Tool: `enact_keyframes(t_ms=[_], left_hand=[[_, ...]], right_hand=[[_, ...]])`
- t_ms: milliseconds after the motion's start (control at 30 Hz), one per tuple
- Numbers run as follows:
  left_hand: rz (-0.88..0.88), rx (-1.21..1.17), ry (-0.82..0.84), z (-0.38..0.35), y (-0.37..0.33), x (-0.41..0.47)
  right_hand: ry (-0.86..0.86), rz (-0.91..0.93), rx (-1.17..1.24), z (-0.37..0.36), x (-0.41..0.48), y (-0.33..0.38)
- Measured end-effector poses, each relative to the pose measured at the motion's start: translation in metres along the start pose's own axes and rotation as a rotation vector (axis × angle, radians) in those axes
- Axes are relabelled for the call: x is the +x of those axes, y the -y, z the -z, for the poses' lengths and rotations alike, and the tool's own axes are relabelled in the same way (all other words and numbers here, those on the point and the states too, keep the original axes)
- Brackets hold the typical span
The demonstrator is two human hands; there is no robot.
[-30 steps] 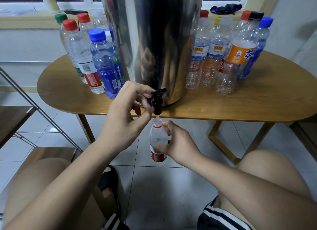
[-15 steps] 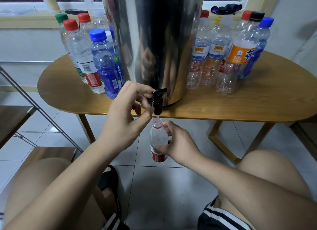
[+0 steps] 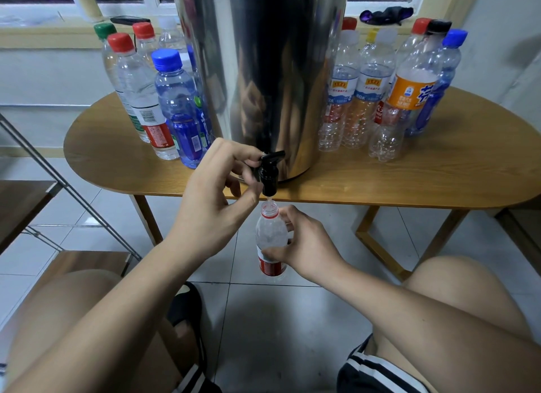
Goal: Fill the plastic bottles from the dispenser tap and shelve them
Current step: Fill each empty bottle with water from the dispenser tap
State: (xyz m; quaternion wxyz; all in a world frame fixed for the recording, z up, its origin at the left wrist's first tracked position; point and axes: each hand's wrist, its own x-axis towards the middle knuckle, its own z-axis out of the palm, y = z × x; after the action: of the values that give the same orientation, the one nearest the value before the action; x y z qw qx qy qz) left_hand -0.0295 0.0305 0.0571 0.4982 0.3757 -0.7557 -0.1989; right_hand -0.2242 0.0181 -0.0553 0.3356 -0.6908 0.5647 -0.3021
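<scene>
The small clear plastic bottle (image 3: 270, 246) hangs upright just below the table's near edge, a little below the middle of the view, its open mouth directly under the black tap (image 3: 268, 173). It has no cap, a red ring at the neck and a red label round its lower part. A thin stream runs from the spout into the mouth; how high the water stands inside I cannot tell.

The right hand (image 3: 307, 246) grips the bottle from its 3 o'clock side, fingers and thumb curled round the body. The left hand (image 3: 216, 196) holds the tap from 9 o'clock, forefinger hooked over the lever and thumb pressed by the spout.

The tap sticks out at the foot of a tall stainless-steel dispenser (image 3: 263, 70), which stands on an oval wooden table (image 3: 409, 181) over a pale tiled floor (image 3: 278, 334). A window sill (image 3: 44, 35) runs behind at 12 o'clock, and a metal-framed shelf rack (image 3: 44, 193) stands at 9 o'clock.

At the dispenser's 9 o'clock is a cluster of capped bottles that look filled, among them a red-capped bottle (image 3: 140, 99) and a blue-capped bottle (image 3: 178, 105). At its 3 o'clock stand capped bottles that look empty, including an orange-labelled bottle (image 3: 409, 94).
</scene>
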Motion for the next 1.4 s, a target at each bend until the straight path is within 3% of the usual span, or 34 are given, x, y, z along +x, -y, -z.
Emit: enact_keyframes(t_ms=[1400], left_hand=[[0.031,-0.001,0.002,0.0007,0.0007,-0.0008]], right_hand=[[0.005,-0.009,-0.022,0.0015,0.0004,0.0027]])
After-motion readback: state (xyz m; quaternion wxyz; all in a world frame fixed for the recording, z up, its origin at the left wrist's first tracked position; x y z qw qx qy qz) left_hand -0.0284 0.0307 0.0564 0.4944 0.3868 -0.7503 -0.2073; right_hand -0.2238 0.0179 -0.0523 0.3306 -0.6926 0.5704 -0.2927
